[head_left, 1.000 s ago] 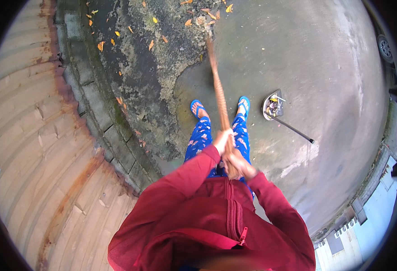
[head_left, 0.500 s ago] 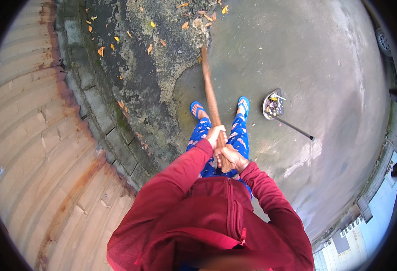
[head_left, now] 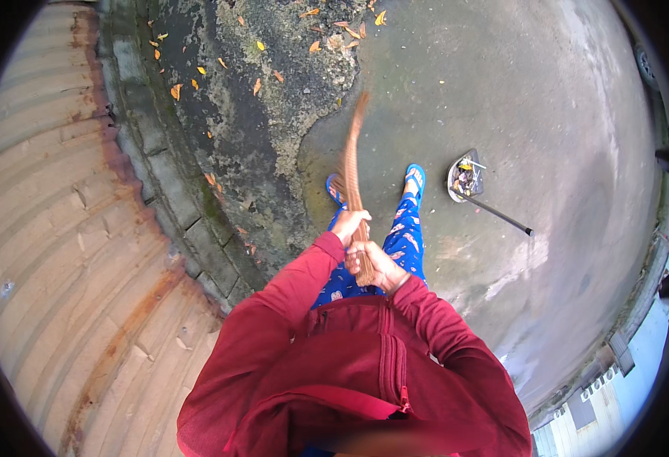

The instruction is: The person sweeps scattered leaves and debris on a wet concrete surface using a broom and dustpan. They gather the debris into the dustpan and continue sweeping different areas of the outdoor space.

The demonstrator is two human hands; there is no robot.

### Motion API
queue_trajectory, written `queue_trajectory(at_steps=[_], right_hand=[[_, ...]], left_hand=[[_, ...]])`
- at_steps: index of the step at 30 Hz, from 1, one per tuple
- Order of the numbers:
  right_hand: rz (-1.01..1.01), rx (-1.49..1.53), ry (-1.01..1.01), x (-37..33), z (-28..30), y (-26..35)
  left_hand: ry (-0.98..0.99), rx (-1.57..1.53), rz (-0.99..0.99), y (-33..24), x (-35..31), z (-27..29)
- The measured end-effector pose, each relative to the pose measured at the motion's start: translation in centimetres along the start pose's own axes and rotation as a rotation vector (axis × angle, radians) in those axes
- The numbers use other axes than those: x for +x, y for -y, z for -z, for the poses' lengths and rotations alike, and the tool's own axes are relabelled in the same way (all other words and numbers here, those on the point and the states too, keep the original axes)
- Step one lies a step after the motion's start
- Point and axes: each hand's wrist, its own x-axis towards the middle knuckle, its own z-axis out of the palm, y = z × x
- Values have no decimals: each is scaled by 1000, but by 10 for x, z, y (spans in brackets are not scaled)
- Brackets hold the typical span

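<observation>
A broom made of bundled thin brown sticks (head_left: pixel 355 156) slants away from my body, its far end curved to the right and blurred by motion. My left hand (head_left: pixel 350 227) is closed round the bundle. Nearer to me, my right hand (head_left: pixel 376 264) grips its lower end, where the stick ends show below the fist. Some loose strands splay out beside the bundle, over my left foot. Whether the far tip touches the ground, I cannot tell.
To the right stands a dustpan (head_left: pixel 456 183) with a long black handle (head_left: pixel 502 217), holding leaves and litter. Orange and yellow leaves (head_left: pixel 257 86) lie on the rough, mossy ground at the far left. A concrete block kerb (head_left: pixel 171 186) and rusty corrugated sheeting (head_left: pixel 52 228) run along the left.
The broom's far end has moved nearer and to the right, and the bundle now bends more. Both hands have shifted slightly left. The dustpan stays where it was on the ground.
</observation>
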Motion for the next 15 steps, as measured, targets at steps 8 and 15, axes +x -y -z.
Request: queue_trajectory(at_steps=[8, 15], right_hand=[[26, 72, 241, -23, 13, 2], [513, -333, -325, -93, 27, 37]], left_hand=[[-488, 682, -386, -14, -33, -25], [322, 117, -162, 4, 16, -126]])
